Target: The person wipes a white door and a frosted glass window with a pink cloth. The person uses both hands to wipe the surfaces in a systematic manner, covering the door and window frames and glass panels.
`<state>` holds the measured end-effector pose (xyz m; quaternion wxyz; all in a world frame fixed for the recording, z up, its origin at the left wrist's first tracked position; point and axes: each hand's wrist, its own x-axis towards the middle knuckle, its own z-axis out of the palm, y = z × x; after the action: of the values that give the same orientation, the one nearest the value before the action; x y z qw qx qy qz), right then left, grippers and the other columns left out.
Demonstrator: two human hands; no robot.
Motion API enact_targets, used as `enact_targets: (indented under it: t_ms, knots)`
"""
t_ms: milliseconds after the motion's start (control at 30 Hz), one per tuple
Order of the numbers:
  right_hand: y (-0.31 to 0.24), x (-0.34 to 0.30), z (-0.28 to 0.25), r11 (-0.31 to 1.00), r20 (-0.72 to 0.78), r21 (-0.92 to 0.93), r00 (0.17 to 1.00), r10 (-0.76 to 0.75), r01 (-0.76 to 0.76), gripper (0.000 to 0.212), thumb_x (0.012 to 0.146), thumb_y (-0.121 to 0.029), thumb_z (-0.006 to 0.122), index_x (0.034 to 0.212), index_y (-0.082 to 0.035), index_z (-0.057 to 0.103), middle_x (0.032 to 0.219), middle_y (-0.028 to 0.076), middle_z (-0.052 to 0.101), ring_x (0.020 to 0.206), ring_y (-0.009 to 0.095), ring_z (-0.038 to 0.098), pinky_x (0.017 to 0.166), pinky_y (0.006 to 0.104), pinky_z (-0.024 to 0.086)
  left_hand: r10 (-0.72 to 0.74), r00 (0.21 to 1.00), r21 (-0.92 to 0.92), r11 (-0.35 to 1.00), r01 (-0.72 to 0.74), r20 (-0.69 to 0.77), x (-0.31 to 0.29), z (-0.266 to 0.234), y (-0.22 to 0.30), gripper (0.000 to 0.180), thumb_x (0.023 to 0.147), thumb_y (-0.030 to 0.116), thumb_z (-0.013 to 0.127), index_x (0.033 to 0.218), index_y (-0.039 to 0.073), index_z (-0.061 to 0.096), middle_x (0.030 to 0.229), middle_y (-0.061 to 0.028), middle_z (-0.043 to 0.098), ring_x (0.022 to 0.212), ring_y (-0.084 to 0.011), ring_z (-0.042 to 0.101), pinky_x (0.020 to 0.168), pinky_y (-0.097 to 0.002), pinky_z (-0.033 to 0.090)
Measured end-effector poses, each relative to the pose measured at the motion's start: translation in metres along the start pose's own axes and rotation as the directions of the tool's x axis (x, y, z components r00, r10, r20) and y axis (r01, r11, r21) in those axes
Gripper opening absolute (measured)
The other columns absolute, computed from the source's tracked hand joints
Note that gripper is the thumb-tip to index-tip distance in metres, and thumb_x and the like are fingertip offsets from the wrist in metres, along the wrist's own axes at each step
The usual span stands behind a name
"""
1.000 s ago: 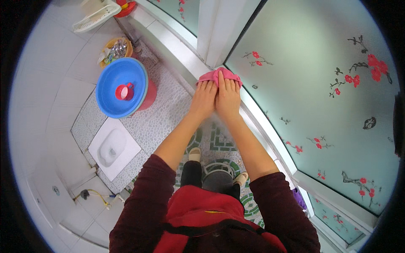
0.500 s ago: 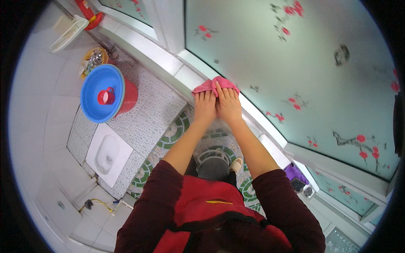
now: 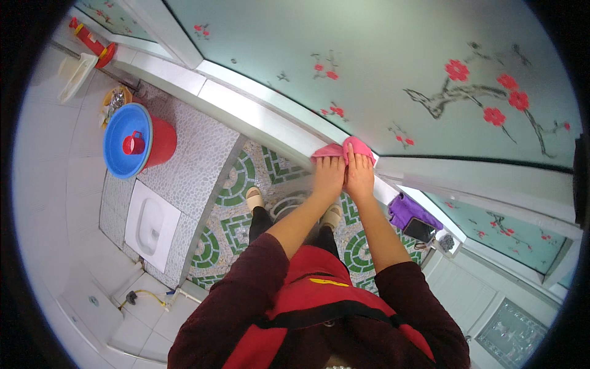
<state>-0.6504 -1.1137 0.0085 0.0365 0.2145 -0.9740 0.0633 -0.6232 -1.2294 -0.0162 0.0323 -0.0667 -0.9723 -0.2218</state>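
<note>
A folded pink cloth point(image 3: 358, 146) lies on the white window ledge point(image 3: 265, 119), against the foot of a frosted glass pane point(image 3: 369, 74) printed with red blossoms. My left hand point(image 3: 330, 176) presses its fingers onto the cloth's left part. Close beside it, my right hand point(image 3: 359, 178) grips the right part, index finger stretched forward over the fabric. Both hands are near the pane's lower right corner, where a white frame bar begins. My palms' undersides and the fingertips under the cloth are hidden.
Right along the ledge lie a purple cloth point(image 3: 413, 210), a dark phone point(image 3: 420, 230) and a grey scouring ball point(image 3: 447, 241). At left, a blue basin point(image 3: 117, 157) with a red mug point(image 3: 133, 143) tops a red bucket point(image 3: 163, 141), near a squat toilet point(image 3: 149, 230) on a raised tiled step.
Both hands have slid the pink cloth rightward along the ledge, toward the pane's corner. My view has shifted right too, and both my slippers now show on the patterned floor.
</note>
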Motion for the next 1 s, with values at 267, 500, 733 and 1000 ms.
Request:
enact_targets:
  t_ms: [267, 500, 733, 1000]
  knots:
    - [0.017, -0.018, -0.027, 0.978, 0.081, 0.089, 0.980, 0.182, -0.189, 0.054, 0.081, -0.003, 0.055, 0.134, -0.005, 0.046, 0.111, 0.013, 0.055, 0.106, 0.031, 0.054, 0.086, 0.0429, 0.049, 0.101, 0.981, -0.017, 0.995, -0.100, 0.163, 0.008, -0.011, 0.018, 0.030, 0.077, 0.012, 0.058, 0.107, 0.004, 0.057, 0.100, -0.0102, 0.062, 0.096, -0.0284, 0.059, 0.086, -0.0423, 0.043]
    - [0.017, -0.019, -0.055, 0.701, 0.212, 0.595, 0.918, 0.336, -0.394, 0.045, 0.076, 0.003, 0.054, 0.121, 0.000, 0.058, 0.112, 0.014, 0.065, 0.100, 0.028, 0.062, 0.086, 0.0370, 0.050, -0.119, 0.964, -0.582, 0.777, 0.239, 0.237, -0.010, -0.067, -0.030, 0.032, 0.073, 0.004, 0.057, 0.104, 0.003, 0.060, 0.094, -0.0138, 0.065, 0.086, -0.0265, 0.063, 0.075, -0.0392, 0.049]
    - [-0.049, 0.009, -0.127, -0.172, 0.472, 0.881, 0.832, 0.290, -0.440, 0.040, 0.086, -0.010, 0.053, 0.124, 0.001, 0.059, 0.111, 0.010, 0.066, 0.094, 0.018, 0.063, 0.081, 0.0307, 0.049, 0.031, 0.883, -0.883, -0.022, 0.469, 0.469, -0.008, -0.197, -0.075, 0.042, 0.073, 0.007, 0.052, 0.115, 0.003, 0.060, 0.098, -0.0035, 0.063, 0.090, -0.0152, 0.060, 0.080, -0.0280, 0.046]
    - [-0.139, 0.042, -0.155, 0.175, 0.369, 0.882, 0.871, 0.325, -0.438, 0.026, 0.087, -0.015, 0.064, 0.109, -0.001, 0.064, 0.105, 0.009, 0.066, 0.094, 0.019, 0.061, 0.084, 0.0350, 0.047, 0.185, 0.890, -0.891, -0.112, 0.440, 0.416, -0.011, -0.313, -0.103, 0.033, 0.091, 0.029, 0.059, 0.110, 0.002, 0.061, 0.099, -0.0043, 0.064, 0.091, -0.0126, 0.059, 0.082, -0.0278, 0.048]
